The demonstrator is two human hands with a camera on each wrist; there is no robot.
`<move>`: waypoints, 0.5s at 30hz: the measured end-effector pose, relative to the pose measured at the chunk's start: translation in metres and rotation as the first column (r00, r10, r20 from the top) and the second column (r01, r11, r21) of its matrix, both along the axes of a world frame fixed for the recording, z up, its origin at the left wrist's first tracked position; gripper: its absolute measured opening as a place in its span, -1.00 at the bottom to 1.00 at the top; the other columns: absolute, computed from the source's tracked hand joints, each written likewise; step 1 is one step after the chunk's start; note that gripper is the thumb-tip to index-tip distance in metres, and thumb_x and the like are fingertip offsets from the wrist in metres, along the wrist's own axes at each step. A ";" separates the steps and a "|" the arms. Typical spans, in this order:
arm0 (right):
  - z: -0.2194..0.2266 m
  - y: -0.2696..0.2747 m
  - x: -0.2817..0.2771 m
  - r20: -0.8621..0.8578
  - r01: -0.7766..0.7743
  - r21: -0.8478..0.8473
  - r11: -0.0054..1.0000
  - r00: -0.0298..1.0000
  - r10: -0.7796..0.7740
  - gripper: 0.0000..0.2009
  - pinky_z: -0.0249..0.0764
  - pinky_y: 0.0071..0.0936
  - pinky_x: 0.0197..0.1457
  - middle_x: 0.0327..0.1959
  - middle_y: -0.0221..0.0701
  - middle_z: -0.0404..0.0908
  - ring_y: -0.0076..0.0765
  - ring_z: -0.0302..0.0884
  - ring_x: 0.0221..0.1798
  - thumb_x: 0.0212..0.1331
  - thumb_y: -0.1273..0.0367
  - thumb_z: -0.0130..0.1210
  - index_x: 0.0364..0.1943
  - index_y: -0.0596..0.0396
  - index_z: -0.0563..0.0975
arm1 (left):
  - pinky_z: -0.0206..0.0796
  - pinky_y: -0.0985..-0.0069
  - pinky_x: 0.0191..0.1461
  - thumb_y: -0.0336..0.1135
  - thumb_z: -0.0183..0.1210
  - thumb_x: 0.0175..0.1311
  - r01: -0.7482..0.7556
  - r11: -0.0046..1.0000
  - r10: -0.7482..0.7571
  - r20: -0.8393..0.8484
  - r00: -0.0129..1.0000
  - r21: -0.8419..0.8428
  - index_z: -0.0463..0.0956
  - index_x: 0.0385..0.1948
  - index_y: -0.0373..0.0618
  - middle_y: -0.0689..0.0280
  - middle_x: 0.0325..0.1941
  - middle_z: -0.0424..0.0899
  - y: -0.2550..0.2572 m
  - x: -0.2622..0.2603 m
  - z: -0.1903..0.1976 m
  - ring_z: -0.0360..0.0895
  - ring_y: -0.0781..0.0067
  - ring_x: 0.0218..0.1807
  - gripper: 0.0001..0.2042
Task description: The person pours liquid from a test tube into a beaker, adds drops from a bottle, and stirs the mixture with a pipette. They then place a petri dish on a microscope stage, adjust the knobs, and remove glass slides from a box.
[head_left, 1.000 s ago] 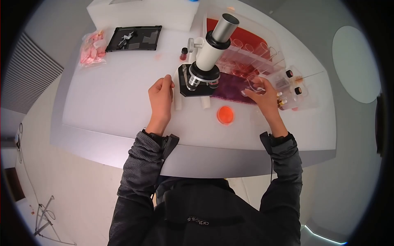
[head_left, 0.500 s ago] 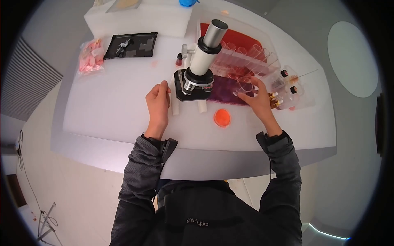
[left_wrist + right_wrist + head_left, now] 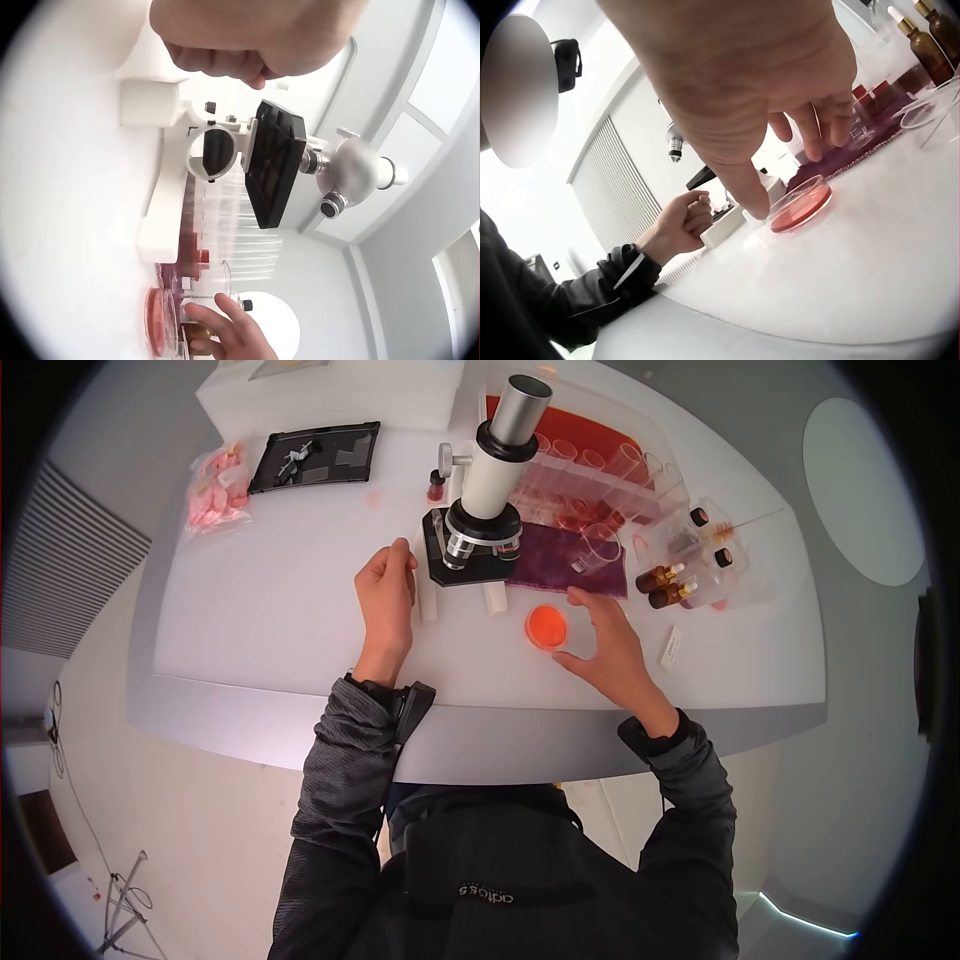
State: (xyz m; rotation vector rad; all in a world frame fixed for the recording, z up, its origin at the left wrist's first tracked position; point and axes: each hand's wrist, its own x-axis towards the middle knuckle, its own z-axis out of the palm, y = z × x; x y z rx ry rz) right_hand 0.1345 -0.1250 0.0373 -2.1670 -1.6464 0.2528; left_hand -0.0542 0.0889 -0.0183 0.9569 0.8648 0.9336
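In the head view, my right hand (image 3: 612, 658) spreads its thumb and fingers at the right side of a round dish (image 3: 547, 627) with orange-red contents. Its thumb tip is close to the dish rim in the right wrist view; whether they touch, I cannot tell. A clear glass beaker (image 3: 602, 548) stands on the purple cloth (image 3: 545, 565), apart from the hand. My left hand (image 3: 385, 600) has curled fingers and nothing visible in them, just left of the white and black microscope (image 3: 490, 485). In the left wrist view its knuckles hang above the microscope foot (image 3: 161, 232).
Behind the cloth is a clear bin (image 3: 665, 480) with tubes and red contents. Brown dropper bottles (image 3: 668, 596) and a white strip (image 3: 671, 648) lie at the right. Farther left are a black tray (image 3: 330, 465), a bag of pink items (image 3: 215, 495) and a white block (image 3: 330, 405).
My right hand has let go of the beaker and moved toward me to the dish, its fingers spread. The beaker stays on the cloth. My left hand keeps its pose beside the microscope.
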 end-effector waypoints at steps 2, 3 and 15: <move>-0.002 0.003 -0.002 0.004 -0.003 -0.007 1.000 1.000 0.003 -0.19 0.37 -0.27 0.27 0.18 -0.30 0.47 -0.12 0.39 0.25 -0.11 0.37 0.42 0.32 0.02 0.27 | -0.17 0.63 -0.61 -0.15 0.07 0.42 -0.003 1.000 0.003 0.008 1.000 -0.008 0.41 -0.62 -0.11 0.57 -0.78 0.18 0.001 0.000 0.000 0.00 0.77 -0.70 -0.63; -0.002 0.004 -0.003 -0.001 -0.001 -0.009 1.000 1.000 0.001 -0.18 0.36 -0.26 0.27 0.17 -0.30 0.47 -0.12 0.39 0.25 -0.11 0.37 0.43 0.33 0.02 0.26 | -0.17 0.63 -0.61 -0.15 0.07 0.42 -0.006 1.000 0.006 0.011 1.000 -0.015 0.41 -0.62 -0.11 0.58 -0.78 0.18 0.001 0.000 0.000 0.00 0.77 -0.70 -0.64; -0.012 0.015 -0.006 0.024 0.023 -0.043 0.999 0.999 -0.022 -0.18 0.37 -0.25 0.25 0.09 -0.31 0.53 -0.09 0.42 0.20 -0.13 0.34 0.43 0.31 0.09 0.26 | -0.29 0.61 -0.63 -0.19 0.07 0.42 -0.031 0.999 0.032 0.015 0.999 -0.021 0.39 -0.61 -0.05 0.61 -0.77 0.11 0.000 0.002 0.002 -0.08 0.78 -0.72 -0.68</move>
